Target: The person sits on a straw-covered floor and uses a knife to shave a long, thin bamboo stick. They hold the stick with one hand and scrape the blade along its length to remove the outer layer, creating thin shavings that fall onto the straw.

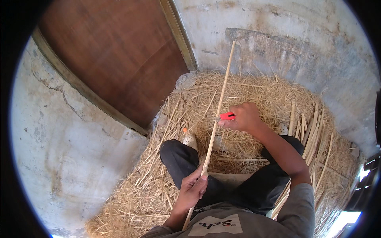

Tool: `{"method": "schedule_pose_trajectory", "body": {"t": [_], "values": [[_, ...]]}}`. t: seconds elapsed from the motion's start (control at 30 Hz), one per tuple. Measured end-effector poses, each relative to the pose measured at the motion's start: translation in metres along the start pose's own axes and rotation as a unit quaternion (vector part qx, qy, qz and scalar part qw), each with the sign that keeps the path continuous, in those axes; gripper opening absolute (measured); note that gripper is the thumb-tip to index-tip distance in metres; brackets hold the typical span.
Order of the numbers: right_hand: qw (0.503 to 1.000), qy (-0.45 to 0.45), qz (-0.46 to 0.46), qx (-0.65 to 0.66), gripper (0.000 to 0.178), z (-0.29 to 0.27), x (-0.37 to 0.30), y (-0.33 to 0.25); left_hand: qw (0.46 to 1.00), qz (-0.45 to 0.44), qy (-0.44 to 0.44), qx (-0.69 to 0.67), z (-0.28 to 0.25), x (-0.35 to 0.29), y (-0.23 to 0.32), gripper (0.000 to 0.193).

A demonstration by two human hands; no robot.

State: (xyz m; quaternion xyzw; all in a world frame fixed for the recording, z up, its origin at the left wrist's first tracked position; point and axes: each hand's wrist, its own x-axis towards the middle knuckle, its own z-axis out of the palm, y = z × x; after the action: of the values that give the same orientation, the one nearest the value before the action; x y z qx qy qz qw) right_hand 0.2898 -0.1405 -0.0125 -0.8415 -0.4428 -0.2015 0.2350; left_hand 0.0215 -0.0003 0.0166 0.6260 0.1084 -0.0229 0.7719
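A long, pale wooden or bamboo strip (222, 89) slants up and away from my lap, its far end near the back wall. My left hand (192, 188) is closed around its lower part, with the thumb lying along it. In my right hand (245, 117) is a red utility knife (228, 116), gripped with its front end against the strip about midway up. The blade itself is too small to make out clearly. Beneath the strip, my knees are bent in dark trousers.
Curly shavings (254, 89) and thin slivers cover the floor around me. Several split strips (314, 126) lie in a bundle at my right. A brown door (119, 51) in a wooden frame stands at the far left, between stained plaster walls (293, 51). A small orange object (185, 129) lies near my left shoe (190, 141).
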Motion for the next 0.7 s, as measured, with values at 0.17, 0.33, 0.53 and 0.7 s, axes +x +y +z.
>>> {"method": "schedule_pose_trajectory", "body": {"t": [0.17,0.33,0.53,0.7], "values": [[0.995,0.015,0.100,-0.022,0.069,0.000,0.019,0.036,1.000,-0.021,0.013,0.017,0.008,-0.011,0.000,0.047],[0.976,0.017,0.216,0.010,0.068,-0.007,0.023,0.052,0.999,-0.038,0.002,0.012,0.005,-0.017,-0.003,0.048],[0.978,0.019,0.189,0.092,0.068,-0.004,0.017,0.027,0.999,-0.028,-0.014,-0.011,0.000,-0.024,-0.008,0.049],[0.978,0.083,0.186,-0.045,0.065,-0.006,0.030,0.097,0.998,-0.030,-0.052,-0.006,0.008,-0.038,-0.010,0.049]]}}
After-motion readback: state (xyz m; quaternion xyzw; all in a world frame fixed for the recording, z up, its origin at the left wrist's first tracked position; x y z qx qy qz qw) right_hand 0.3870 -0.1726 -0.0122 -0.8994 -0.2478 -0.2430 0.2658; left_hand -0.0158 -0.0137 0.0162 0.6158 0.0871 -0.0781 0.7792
